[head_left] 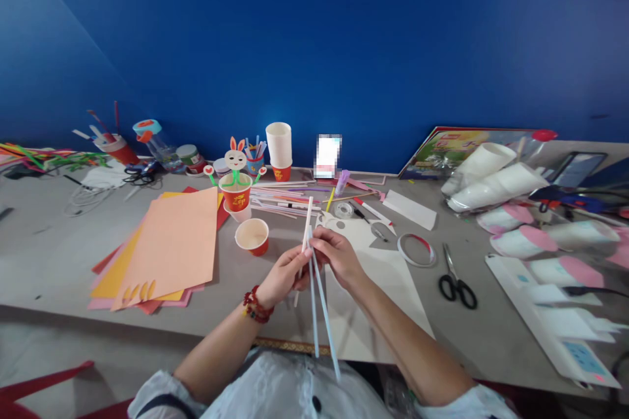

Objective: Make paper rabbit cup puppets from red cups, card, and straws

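Note:
My left hand (282, 275) is closed, thumb on top, around a white straw (308, 213) that points up and away from me. Pressed close to it, my right hand (339, 256) pinches the upper end of pale blue straws (327, 334). Two blue lengths hang down toward my lap and spread slightly apart. Where the fingers meet, the exact contact between the straws is hidden. Just beyond my left hand stands a red paper cup (252, 237), open side up. White paper (373, 288) lies under my right forearm.
Left of my hands lies a stack of coloured paper (171, 236). A bunny-faced cup figure (236, 183) stands behind the cup. Several straws (285, 198), a tape roll (344, 210) and a phone (327, 156) are further back. Scissors (457, 285) and a power strip (550, 321) are at right.

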{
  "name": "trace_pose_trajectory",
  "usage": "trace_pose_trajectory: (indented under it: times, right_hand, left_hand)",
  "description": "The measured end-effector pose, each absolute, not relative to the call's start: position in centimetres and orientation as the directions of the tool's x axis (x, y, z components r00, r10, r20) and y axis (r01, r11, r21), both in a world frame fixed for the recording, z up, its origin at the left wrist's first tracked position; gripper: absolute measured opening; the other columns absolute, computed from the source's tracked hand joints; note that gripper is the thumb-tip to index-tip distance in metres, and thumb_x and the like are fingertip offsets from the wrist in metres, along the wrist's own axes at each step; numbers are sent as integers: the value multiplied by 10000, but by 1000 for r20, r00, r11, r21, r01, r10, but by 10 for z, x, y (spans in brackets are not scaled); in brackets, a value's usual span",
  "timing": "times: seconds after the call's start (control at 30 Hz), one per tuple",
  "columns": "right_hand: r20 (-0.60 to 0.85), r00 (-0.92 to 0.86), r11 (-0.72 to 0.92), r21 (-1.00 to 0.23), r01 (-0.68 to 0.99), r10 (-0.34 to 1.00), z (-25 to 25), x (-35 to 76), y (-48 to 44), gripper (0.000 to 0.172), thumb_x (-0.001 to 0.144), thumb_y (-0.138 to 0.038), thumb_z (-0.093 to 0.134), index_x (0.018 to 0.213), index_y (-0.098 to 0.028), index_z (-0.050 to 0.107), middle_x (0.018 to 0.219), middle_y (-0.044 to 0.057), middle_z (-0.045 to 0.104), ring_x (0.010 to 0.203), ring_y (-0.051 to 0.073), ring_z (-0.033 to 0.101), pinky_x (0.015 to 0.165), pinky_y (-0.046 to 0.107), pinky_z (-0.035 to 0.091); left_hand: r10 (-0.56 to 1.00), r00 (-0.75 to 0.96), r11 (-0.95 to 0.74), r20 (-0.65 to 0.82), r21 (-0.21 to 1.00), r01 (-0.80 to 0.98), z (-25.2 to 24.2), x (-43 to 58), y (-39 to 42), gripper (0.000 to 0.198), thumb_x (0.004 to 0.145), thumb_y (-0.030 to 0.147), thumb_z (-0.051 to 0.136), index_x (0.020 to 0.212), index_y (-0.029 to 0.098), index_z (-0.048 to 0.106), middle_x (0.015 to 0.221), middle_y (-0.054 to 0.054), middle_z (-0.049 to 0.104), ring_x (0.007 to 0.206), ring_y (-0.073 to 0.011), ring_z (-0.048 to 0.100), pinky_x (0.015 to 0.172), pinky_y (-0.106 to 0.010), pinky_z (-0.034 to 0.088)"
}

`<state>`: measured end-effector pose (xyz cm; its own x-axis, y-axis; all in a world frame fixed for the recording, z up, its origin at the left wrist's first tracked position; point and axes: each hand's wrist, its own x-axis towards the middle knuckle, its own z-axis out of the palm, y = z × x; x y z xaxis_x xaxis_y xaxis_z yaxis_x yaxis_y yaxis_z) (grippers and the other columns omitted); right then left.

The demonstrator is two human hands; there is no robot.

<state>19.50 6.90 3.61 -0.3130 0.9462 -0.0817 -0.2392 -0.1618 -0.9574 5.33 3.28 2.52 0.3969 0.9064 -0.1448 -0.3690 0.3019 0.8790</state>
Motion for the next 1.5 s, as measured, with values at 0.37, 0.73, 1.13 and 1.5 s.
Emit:
trace_pose_trajectory:
  times: [0.37, 0.73, 1.13, 1.5]
  right_hand:
    - [-97, -327, -200, -933, -300, 940, 34, 195, 68, 213, 780, -341, 738, 705, -186, 612, 554, -49, 559, 408, 88, 510, 375, 195, 398]
    - [-81, -366, -226, -900, -372, 927, 26, 196, 67, 192, 803, -307, 728, 705, -186, 614, 623, -46, 578, 384, 84, 517, 312, 193, 395]
    - [-87, -360, -227, -902, -367, 929, 24, 197, 68, 201, 806, -338, 731, 736, -176, 636, 677, -20, 607, 425, 79, 502, 316, 182, 387]
    - [-87, -341, -205, -923, -326, 936, 27, 197, 68, 232, 783, -389, 743, 738, -184, 645, 674, -12, 577, 496, 97, 485, 355, 197, 360]
  left_hand:
    - [916, 367, 324, -161, 836, -442, 26, 53, 34, 365, 857, 477, 638, 770, 125, 600, 579, 28, 554, 351, -10, 286, 369, -177, 167]
    - [910, 395, 291, -127, 873, -391, 29, 52, 34, 377, 841, 490, 660, 766, 127, 592, 566, 21, 567, 357, -9, 277, 374, -187, 163]
    - [902, 401, 328, -157, 854, -404, 23, 52, 34, 319, 816, 416, 707, 876, 131, 576, 683, -23, 666, 346, 8, 273, 370, -172, 151]
    - [895, 421, 326, -145, 858, -398, 25, 51, 34, 310, 821, 387, 708, 931, 124, 585, 696, -35, 682, 357, 10, 273, 375, -169, 156]
